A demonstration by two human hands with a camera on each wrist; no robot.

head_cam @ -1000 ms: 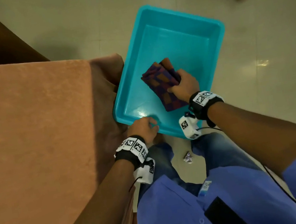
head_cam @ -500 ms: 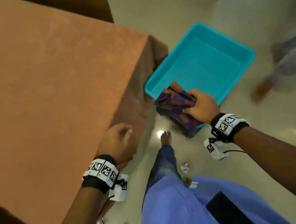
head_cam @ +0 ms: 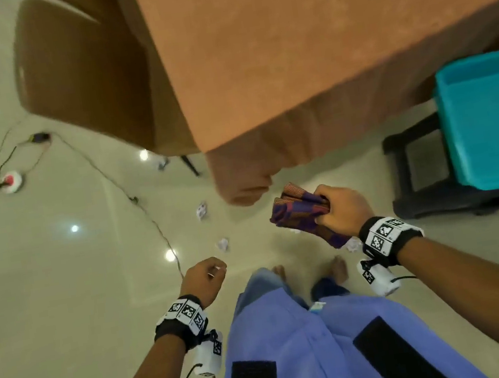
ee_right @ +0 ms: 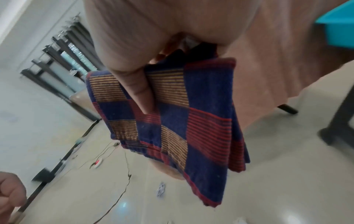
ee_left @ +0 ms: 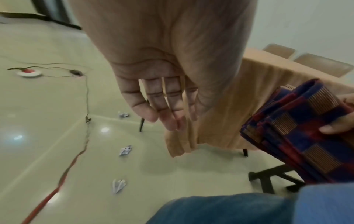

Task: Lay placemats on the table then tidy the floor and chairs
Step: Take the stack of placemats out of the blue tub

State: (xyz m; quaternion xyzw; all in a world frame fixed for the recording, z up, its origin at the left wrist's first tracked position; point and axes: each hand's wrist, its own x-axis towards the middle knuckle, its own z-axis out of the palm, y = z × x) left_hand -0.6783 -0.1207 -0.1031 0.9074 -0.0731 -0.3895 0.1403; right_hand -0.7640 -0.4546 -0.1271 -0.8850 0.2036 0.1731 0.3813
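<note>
My right hand [head_cam: 338, 209] grips a folded stack of checked blue, red and gold placemats [head_cam: 301, 211] in the air, just off the corner of the table [head_cam: 299, 35] with its orange cloth. The thumb [ee_right: 140, 94] presses across the top placemat [ee_right: 172, 115]. The same stack [ee_left: 302, 136] shows at the right of the left wrist view. My left hand [head_cam: 205, 278] hangs free over the floor, fingers [ee_left: 162, 106] loosely curled and holding nothing. Crumpled paper scraps [head_cam: 222, 244] [ee_left: 125, 150] lie on the floor near my feet.
A teal tub [head_cam: 490, 120] sits on a black stool [head_cam: 420, 195] at the right. A brown chair [head_cam: 79, 75] stands at the table's left side. A cable [head_cam: 133, 199] runs across the tiled floor to a white and red disc [head_cam: 12, 181].
My right hand lifted the placemats out of the teal tub and carried them left, past the table's corner. My left hand let go of the tub's rim. The view swung round.
</note>
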